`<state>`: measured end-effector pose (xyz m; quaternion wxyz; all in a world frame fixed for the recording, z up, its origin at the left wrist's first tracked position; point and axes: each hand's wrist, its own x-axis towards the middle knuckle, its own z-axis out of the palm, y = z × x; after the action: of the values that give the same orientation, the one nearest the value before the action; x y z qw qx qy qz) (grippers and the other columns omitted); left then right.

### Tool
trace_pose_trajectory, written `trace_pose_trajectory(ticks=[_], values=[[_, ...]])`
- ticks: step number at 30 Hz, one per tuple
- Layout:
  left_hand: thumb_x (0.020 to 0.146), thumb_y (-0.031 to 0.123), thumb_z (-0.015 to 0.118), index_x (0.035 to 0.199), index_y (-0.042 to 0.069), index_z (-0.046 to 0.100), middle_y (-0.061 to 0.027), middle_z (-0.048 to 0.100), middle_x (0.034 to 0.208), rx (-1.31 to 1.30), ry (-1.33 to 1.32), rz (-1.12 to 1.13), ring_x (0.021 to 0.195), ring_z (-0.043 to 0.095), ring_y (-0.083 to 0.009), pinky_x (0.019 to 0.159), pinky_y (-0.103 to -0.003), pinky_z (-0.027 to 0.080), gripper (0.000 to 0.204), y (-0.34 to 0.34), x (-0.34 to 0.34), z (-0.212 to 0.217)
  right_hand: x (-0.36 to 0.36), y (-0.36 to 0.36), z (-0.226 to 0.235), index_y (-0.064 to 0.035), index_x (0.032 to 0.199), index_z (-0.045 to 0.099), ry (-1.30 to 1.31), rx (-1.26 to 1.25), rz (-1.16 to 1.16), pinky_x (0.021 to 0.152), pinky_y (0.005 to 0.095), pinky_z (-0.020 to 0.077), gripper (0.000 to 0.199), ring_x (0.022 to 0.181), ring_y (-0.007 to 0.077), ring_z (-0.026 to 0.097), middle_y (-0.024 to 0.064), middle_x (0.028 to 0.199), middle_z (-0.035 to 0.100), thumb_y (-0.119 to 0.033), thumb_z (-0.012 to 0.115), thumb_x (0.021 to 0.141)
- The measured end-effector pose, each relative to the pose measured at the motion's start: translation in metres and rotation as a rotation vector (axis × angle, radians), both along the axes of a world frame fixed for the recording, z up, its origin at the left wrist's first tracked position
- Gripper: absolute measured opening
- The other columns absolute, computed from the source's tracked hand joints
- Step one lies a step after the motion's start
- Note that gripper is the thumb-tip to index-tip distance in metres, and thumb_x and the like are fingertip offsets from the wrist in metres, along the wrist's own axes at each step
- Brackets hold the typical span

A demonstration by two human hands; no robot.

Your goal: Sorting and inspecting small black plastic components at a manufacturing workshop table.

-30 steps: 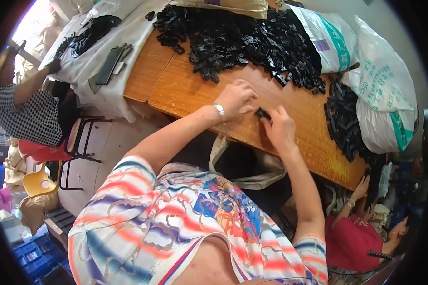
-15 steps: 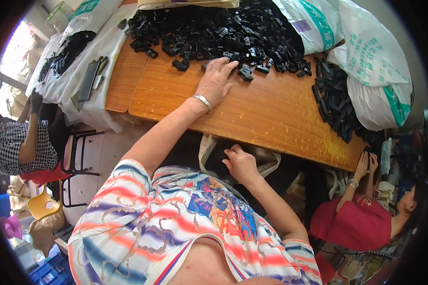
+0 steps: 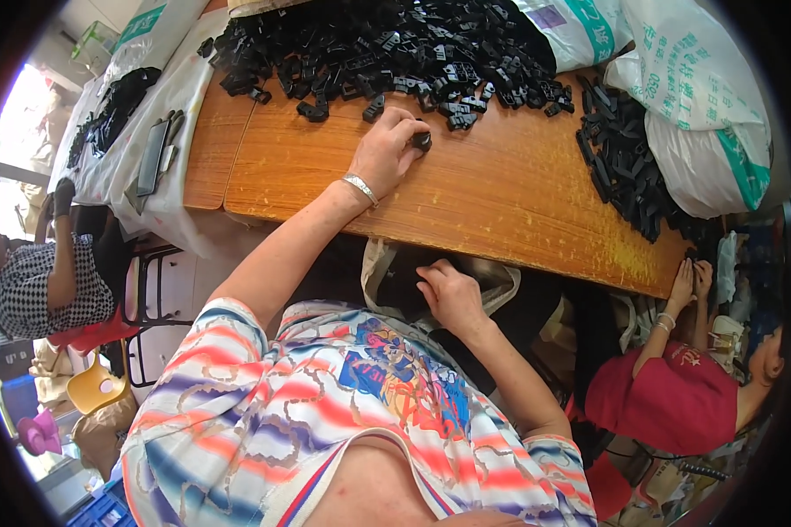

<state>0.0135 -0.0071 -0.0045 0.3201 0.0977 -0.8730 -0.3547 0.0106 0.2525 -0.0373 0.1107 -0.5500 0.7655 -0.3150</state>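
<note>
My left hand (image 3: pixel 380 155) is over the wooden table, in front of the pile, its fingers closed on a small black plastic part (image 3: pixel 423 140). Past it spreads a large heap of black plastic parts (image 3: pixel 351 53), with a few loose pieces at its front edge. My right hand (image 3: pixel 453 297) is below the table edge, over the mouth of a pale cloth bag (image 3: pixel 376 263). Its fingers are curled in, and whatever they may hold is hidden.
A second heap of long black pieces (image 3: pixel 620 158) lies at the table's right, beside white sacks (image 3: pixel 707 167). One co-worker in a red shirt (image 3: pixel 664 400) sits at right; another in a checked top (image 3: pixel 39 281) is at left, near a cloth-covered table (image 3: pixel 171 189).
My left hand has drawn back from the heap's edge toward me, and a black plastic part now shows in its fingers. My right hand stays near the bag, its fingers curled.
</note>
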Motion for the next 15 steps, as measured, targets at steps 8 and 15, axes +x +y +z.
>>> trace_pose_trajectory(ticks=[8, 15], values=[[0.069, -0.004, 0.073, 0.091, 0.005, 0.057, -0.0065, 0.064, 0.107, -0.264, 0.01, 0.015, 0.1, 0.056, -0.0299, 0.084, -0.037, 0.049, 0.029, -0.002, 0.0, 0.009, 0.005, 0.019, -0.007, -0.0066, 0.098, 0.068, -0.083, -0.042, -0.047, 0.064, 0.0413, 0.0542, 0.015, 0.075, 0.0339, 0.065, 0.012, 0.089, 0.064, -0.011, 0.07, 0.083], [0.071, -0.001, 0.073, 0.093, 0.005, 0.057, -0.0092, 0.067, 0.108, -0.067, 0.26, 0.024, 0.1, 0.061, -0.0329, 0.085, -0.038, 0.05, 0.028, -0.011, -0.007, -0.004, 0.011, 0.038, 0.0, -0.0043, 0.097, 0.069, -0.074, -0.036, -0.162, 0.063, 0.0392, 0.0529, 0.013, 0.075, 0.0327, 0.066, 0.0122, 0.085, 0.063, -0.008, 0.068, 0.085]])
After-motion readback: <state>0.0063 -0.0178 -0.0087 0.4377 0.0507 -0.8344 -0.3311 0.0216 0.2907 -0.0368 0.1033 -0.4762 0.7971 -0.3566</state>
